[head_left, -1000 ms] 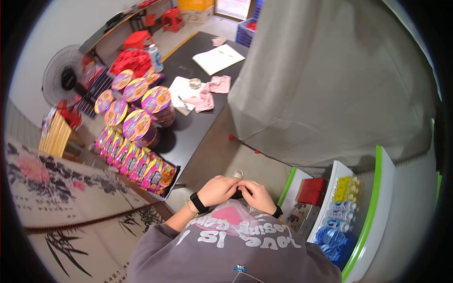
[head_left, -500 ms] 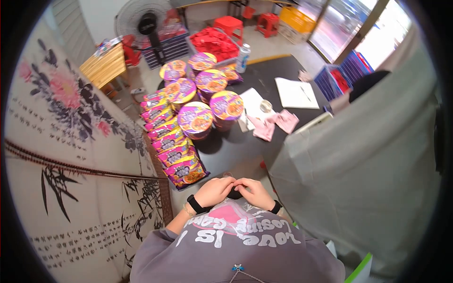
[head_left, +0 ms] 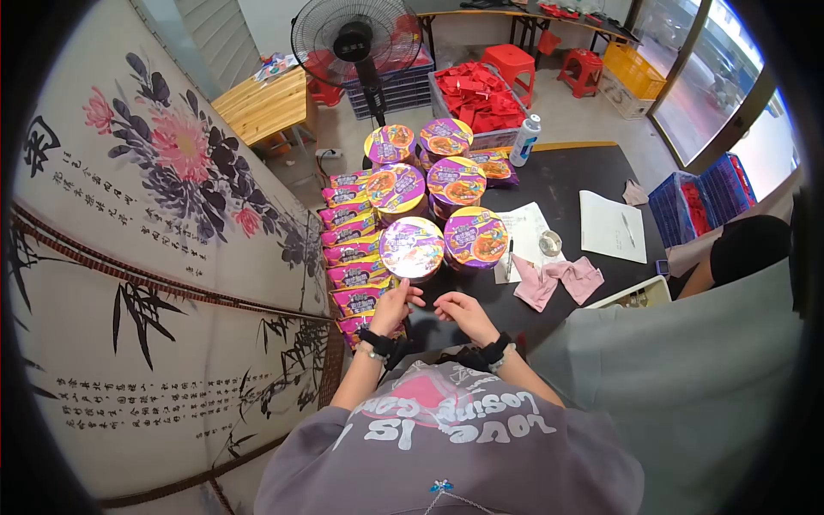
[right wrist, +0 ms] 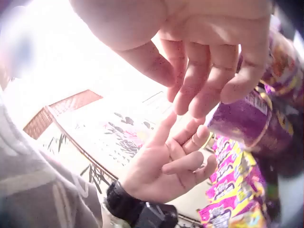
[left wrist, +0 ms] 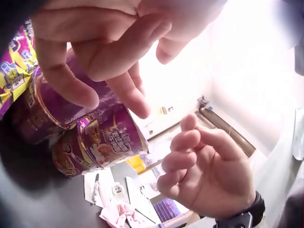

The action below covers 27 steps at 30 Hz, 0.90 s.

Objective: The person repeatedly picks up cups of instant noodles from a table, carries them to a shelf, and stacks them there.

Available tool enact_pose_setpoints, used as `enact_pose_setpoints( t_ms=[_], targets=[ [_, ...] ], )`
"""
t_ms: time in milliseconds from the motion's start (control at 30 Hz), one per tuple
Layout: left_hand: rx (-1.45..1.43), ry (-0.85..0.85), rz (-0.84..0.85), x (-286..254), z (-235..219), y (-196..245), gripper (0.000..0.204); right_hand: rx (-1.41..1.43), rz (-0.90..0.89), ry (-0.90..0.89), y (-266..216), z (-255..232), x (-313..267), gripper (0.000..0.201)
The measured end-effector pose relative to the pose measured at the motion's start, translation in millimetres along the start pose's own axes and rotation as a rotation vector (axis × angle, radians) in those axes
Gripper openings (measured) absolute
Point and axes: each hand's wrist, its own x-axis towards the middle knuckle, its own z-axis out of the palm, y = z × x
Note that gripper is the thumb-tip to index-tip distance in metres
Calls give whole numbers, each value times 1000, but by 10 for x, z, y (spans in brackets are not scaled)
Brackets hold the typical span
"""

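Note:
My left hand (head_left: 393, 307) hovers at the near edge of the dark table, just in front of a purple instant noodle cup (head_left: 412, 249). Its fingers are loosely bent and hold nothing. A short gap to the right, my right hand (head_left: 468, 316) faces it, also with loosely curled fingers and nothing in them. The left wrist view shows the right hand (left wrist: 209, 171) apart from the left one. Several more noodle cups (head_left: 475, 238) stand grouped behind. A row of purple and yellow noodle packets (head_left: 354, 275) runs along the table's left side.
On the table (head_left: 558, 167) are a pink cloth (head_left: 558, 281), an open notebook (head_left: 613, 227), papers with a pen, a small round container (head_left: 550, 244) and a bottle (head_left: 525, 141). A folding screen (head_left: 172, 257) stands left, a grey curtain (head_left: 652, 378) right, a fan (head_left: 356, 43) behind.
The view has swung left and toward the table, which now lies straight ahead. My hands, earlier together at the fingertips before my body, have parted and reached forward toward the noodle cups.

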Motion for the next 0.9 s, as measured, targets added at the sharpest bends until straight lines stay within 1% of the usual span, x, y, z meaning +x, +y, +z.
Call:
enact_pose_setpoints(
  t_ms=[33,100,167,233,300,367,400,433,500,600,633,700,733,767,833,867,900],
  targets=[
    [1,1,2,95,-3,4,44,0,-2,-1,14,-12,57,15],
    [-1,18,22,232,5,20,46,28,80,-68,42,-26,150,16],
    [24,13,4,289,-33,-33,48,12,84,-74,106,7,160,17],
    [-54,-8,-44,294,-149,-190,46,-7,122,-139,134,45,147,17],
    [-70,-37,-35,277,-199,-179,44,-4,114,-135,130,39,154,18],
    [-11,-68,-38,252,-213,-143,43,-12,155,-107,132,25,184,18],
    [4,-55,-49,191,-185,-75,41,-18,141,-94,125,27,192,20],
    [6,-63,-44,192,-197,-95,41,-20,135,-87,118,34,203,20],
    [-32,-113,-8,147,-264,-200,40,0,144,-46,109,50,225,23],
    [-13,-204,16,63,-389,-448,37,-4,136,-40,244,82,221,28],
    [-32,-221,39,47,-394,-505,37,-1,138,-3,300,103,206,30],
    [96,-279,-31,-10,-491,-496,36,-85,168,36,398,144,194,33],
    [102,-243,-41,-39,-490,-510,34,-91,191,89,420,175,178,35],
    [124,-252,-25,-32,-511,-520,33,-181,209,89,457,160,184,35],
    [102,-303,-29,62,-645,-728,31,-128,131,120,649,198,205,34],
    [88,-305,-7,58,-652,-720,31,-215,122,139,676,227,203,33],
    [74,-310,10,47,-668,-702,30,-201,107,159,719,265,200,33]
  ],
)
